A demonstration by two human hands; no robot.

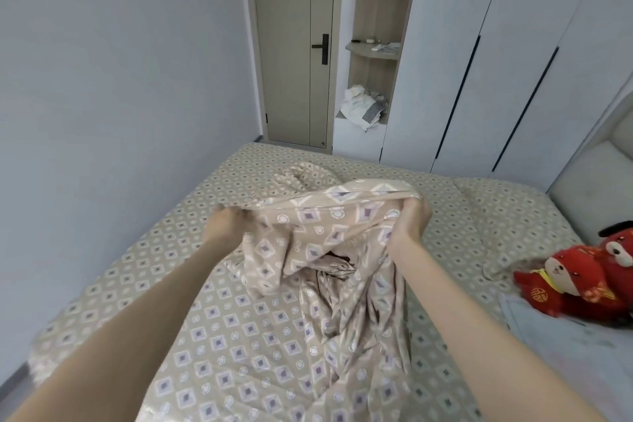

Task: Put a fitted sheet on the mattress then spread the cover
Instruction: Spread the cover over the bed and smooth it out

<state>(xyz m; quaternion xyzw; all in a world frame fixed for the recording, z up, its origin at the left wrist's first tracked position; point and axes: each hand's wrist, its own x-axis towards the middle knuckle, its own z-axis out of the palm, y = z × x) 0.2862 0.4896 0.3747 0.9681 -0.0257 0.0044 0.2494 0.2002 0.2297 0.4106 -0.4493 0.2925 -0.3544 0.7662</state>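
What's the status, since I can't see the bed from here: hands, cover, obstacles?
Both hands busy: left hand and right hand grip the cover, raised. Cover bunched mid-bed, not spread, on the sheet. Red plush toys lie at the right.

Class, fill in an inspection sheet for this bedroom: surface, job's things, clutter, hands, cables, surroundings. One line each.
Surface: patterned sheet, flat on the left, wrinkled towards the right.
Job's things: cover, same pattern, bunched; top edge lifted, the rest trailing on the sheet.
Clutter: red plush toys at the right edge, beside a pale cloth.
Hands: left hand and right hand each grip the cover's top edge.
Cables: nothing seen.
Surroundings: shut door, shelves with a cloth bundle, white wardrobe.
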